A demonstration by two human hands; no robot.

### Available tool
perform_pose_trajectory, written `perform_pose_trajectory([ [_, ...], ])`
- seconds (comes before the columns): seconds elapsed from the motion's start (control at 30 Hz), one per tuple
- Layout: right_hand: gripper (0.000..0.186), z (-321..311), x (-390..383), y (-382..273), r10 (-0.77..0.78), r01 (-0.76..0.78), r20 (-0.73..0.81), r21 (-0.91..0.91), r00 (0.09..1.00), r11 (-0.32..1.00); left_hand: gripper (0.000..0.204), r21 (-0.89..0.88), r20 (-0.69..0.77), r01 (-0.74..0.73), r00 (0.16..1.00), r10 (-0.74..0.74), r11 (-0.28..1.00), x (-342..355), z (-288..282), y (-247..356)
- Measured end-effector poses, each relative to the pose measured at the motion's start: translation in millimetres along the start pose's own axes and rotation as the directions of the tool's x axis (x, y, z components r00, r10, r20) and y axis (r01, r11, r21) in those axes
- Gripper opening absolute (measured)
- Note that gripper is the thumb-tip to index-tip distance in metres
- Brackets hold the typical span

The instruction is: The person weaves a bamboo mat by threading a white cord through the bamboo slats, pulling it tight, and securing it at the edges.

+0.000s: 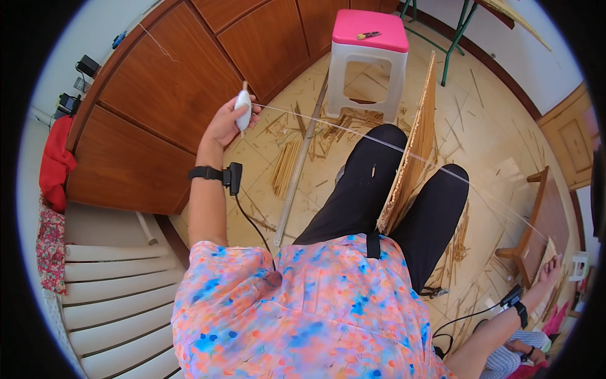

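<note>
My left hand [226, 123], raised on the left, is closed round a spool of white thread [242, 110] wound on a thin stick. A taut white thread [315, 120] runs from it across my knees to the far right. There my right hand [550, 270] is stretched out, its fingers closed on a pale, tapered piece [550, 249] whose kind I cannot make out. Between my thighs a panel of straw-coloured stalks [413, 161] stands on edge, its row of stalk ends facing left. The thread crosses this panel near its middle.
A pink-topped stool [371, 28] holds a small brush-like tool [368, 35]. Loose stalks [287, 167] and a long metal strip [303, 158] lie on the floor. Wooden cabinets [161, 82] line the left; a low wooden bench [546, 215] stands right. Another person's hand [522, 348] shows lower right.
</note>
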State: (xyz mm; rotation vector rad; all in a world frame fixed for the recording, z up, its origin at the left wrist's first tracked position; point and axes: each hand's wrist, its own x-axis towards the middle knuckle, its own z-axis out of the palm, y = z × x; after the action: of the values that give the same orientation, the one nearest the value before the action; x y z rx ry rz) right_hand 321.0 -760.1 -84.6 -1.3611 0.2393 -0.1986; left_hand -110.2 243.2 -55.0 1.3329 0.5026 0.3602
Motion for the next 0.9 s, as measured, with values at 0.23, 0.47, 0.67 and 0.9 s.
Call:
perform_pose_trajectory([
  [0.23,0.033,-63,-39,-25,-0.209,0.182,-0.186,-0.153,0.96,0.971,0.041,0.891,-0.039,0.029,0.999,0.012,0.453,-9,-19,6],
  [0.47,0.046,-10,-139,-23,-0.335,0.292,-0.097,-0.305,0.937,0.907,0.032,0.492,-0.093,0.075,0.995,-0.034,0.867,-9,-16,13],
  [0.67,0.044,-79,-98,0,-0.46,0.425,0.041,-0.462,0.887,0.778,0.04,-0.384,-0.276,-0.277,0.945,0.177,0.881,13,-50,18],
  [0.9,0.037,-118,-79,7,-0.255,0.241,-0.046,-0.207,0.966,0.948,0.042,-0.481,-0.582,-0.424,0.809,0.082,0.768,40,-70,22],
])
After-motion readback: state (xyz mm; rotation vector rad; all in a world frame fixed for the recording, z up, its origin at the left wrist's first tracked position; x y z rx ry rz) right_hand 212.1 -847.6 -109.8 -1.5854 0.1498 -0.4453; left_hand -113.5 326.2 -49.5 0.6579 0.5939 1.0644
